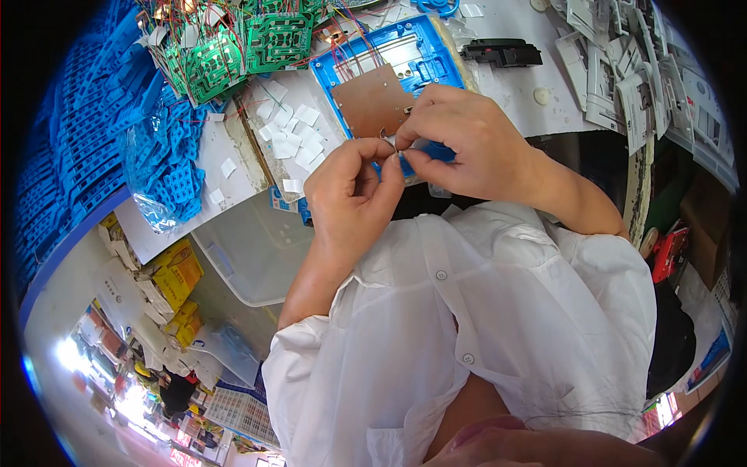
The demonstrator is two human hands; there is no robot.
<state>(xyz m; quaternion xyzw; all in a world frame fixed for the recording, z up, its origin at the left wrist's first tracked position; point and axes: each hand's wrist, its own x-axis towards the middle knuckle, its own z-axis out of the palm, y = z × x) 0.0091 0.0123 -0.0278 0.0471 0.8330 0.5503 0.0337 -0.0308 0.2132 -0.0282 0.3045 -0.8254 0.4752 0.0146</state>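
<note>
Had left hand (350,187) and right hand (471,140) close together, with thumb and index pinched on both, fingertips almost meeting on a small pale piece (396,145). Couldn't identify it, being mostly hidden by the fingers. Held it at the near end of a brown board (369,101). Had the board lying over the left part of an open blue casing (430,66), on the white tabletop (513,101).

Saw loose white squares (288,144) just left of the casing, and green circuit boards (278,40) heaped beyond them. Had a black part (502,52) near the casing on the right, with white plastic parts (603,86) piled farther right. Saw bagged blue pieces (175,148) on the left, beside stacked blue panels (85,124). Saw a translucent bin (261,241) below the tabletop edge.
</note>
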